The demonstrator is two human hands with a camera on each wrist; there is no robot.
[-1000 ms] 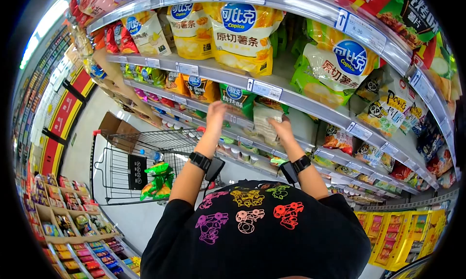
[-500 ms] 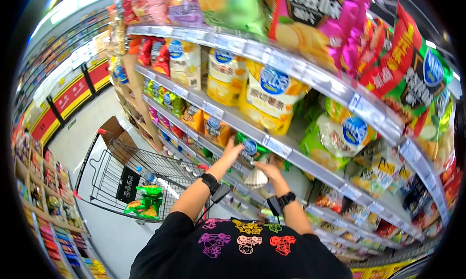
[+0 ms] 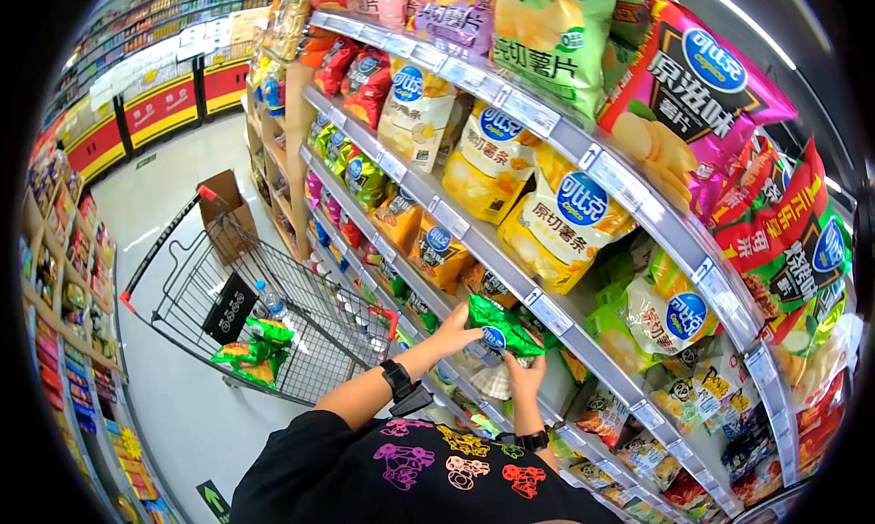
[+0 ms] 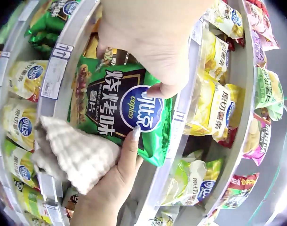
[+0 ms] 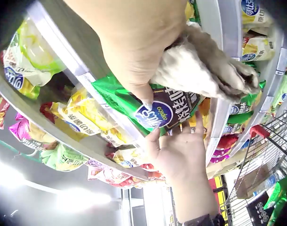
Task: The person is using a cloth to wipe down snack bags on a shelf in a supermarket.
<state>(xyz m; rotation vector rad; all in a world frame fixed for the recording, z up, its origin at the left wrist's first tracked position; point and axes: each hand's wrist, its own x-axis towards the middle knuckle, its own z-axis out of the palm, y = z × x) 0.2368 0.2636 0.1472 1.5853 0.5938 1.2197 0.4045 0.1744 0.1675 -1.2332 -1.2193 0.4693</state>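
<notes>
A green bag of barbecue-flavour potato chips is held in front of the shelf between both hands. My left hand grips one end, thumb on the printed front. At the other end my right hand holds the bag, its thumb also on the front near the blue logo. Folded in that same right hand is a whitish ribbed cloth, hanging beside the bag and overlapping its lower edge in the left wrist view. The right hand's other fingers are mostly hidden behind cloth and bag.
Shelves with price-tag rails run along the right, packed with yellow chip bags and other snacks. A wire shopping cart stands at the left, holding green chip bags and a water bottle. Behind it sits a cardboard box.
The green chip bag has come off the shelf into both hands. The cloth stays in the right hand. The head view has swung, bringing more of the cart and aisle into sight.
</notes>
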